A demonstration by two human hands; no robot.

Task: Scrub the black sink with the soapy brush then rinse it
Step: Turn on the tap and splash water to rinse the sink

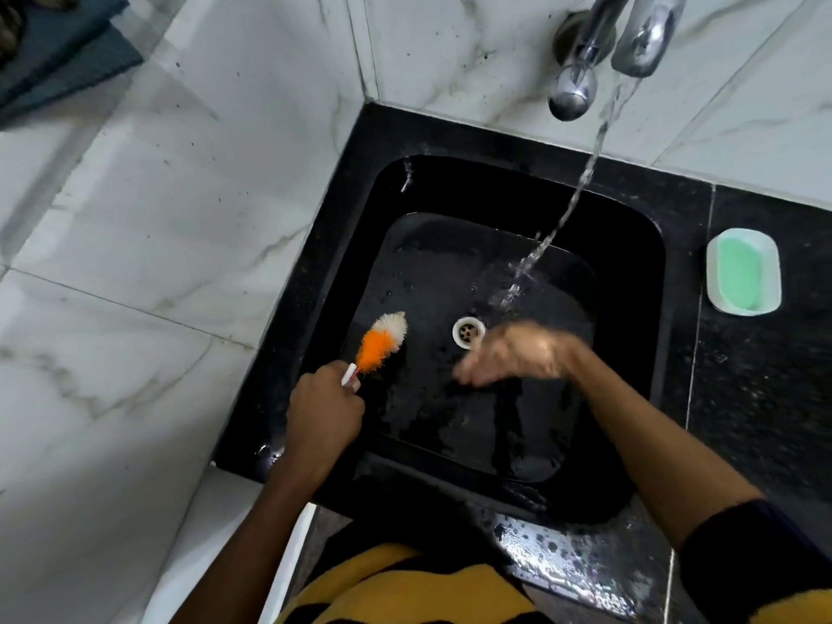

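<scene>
1. Left hand point(322, 409) – clenched on the brush point(380, 343) handle; orange-white bristles over the sink's point(630, 245) left wall.
2. Right hand point(517, 353) – blurred, fingers spread, empty.
3. Sink: square, glossy black, wet.
4. Tap point(639, 38): chrome, running.

The sink point(630, 272) is seen in glossy black, with a pale cream drain ring point(468, 333) at the middle of its floor. The tabletop point(761, 376) around the sink is black with fine grey speckles. The brush point(382, 342), at the left of the drain ring, is coloured orange in its bristles near the handle and white at the tip; the handle is white with a little red. At the right of the sink, a mint green soap point(738, 276) is shown in a white dish point(716, 286). The wall tiles point(180, 195) left of the sink are white marble with grey veins. The tap point(639, 38) is of shiny silver. A yellow garment with black stripes point(405, 587) is worn, and a dark navy sleeve point(756, 547).
</scene>
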